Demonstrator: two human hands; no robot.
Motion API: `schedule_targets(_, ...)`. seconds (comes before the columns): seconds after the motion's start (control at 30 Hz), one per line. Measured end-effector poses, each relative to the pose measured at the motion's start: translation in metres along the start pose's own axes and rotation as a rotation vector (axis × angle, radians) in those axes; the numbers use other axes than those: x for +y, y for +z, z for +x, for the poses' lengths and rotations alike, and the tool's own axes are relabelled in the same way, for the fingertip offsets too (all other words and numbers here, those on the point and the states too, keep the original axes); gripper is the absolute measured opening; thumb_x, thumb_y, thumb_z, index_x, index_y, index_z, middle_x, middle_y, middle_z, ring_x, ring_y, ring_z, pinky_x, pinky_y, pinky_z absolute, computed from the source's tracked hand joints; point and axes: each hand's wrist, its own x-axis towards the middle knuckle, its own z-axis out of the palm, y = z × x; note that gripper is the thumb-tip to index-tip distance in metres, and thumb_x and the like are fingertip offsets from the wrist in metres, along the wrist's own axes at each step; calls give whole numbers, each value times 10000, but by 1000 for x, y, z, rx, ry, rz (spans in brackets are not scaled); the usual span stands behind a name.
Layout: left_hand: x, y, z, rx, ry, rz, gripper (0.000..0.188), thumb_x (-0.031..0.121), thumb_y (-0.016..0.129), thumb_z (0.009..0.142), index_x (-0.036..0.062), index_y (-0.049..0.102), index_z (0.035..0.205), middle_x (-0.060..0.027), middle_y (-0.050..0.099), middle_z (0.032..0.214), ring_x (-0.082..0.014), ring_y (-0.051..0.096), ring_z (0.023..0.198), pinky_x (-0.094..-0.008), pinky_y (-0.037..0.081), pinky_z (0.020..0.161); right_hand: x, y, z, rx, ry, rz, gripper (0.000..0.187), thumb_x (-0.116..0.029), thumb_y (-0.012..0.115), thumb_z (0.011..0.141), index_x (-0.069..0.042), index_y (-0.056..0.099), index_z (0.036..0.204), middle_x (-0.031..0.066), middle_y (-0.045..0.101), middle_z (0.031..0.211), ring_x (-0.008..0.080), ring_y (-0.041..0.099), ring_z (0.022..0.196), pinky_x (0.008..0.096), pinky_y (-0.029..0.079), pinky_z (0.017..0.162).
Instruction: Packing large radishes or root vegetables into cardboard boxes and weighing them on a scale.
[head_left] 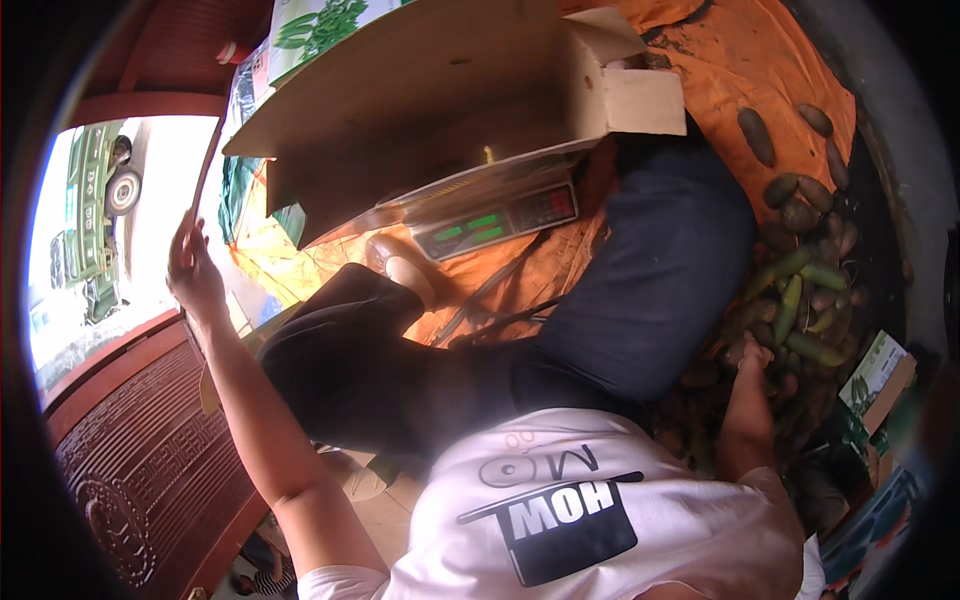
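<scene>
My left hand [195,270] is raised at the left, with its fingers closed round a thin dark red bar [208,165] beside the bright opening. My right hand [755,354] reaches down into a pile of long green vegetables [788,308] like cucumbers and brown, oblong ones [798,214]. Its fingers look curled, and whatever they may hold is hidden. Before my legs, an open cardboard box [400,130] lies tilted on a scale [490,222] with a lit green display. A small yellow piece [489,154] shows inside the box.
An orange sheet [735,60] covers the floor. A dark red ribbed metal panel [150,450] stands at the left, with a green vehicle [95,200] outside. A printed carton [878,378] sits at the far right. My bent legs [660,260] lie between the box and the pile.
</scene>
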Motion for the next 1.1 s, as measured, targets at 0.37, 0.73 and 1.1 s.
schedule_targets(0.37,182,63,-55,-447,549,-82,342,-60,697,887,-10,714,1224,-145,740,1241,-292,736,1082,-367,590,949,-301,-182,-251,-251,-1130,774,880,-171,883,869,49,363,1544,176,520,1505,245,543,1339,380,445,1130)
schedule_targets(0.73,157,64,-95,-686,641,167,393,36,636,832,-47,664,1215,-204,681,1214,-325,702,1119,-407,587,951,-446,-215,-658,-843,-2410,-85,949,-187,885,651,-15,490,1497,197,641,1376,343,622,1286,436,502,1082)
schedule_targets(1.1,142,71,-92,-654,728,266,543,117,617,854,-115,606,1344,-260,628,1348,-330,624,1231,-368,520,1075,-425,17,-749,-892,-2137,-1356,909,-260,840,725,-22,460,1516,251,657,1302,411,651,1201,515,530,1010)
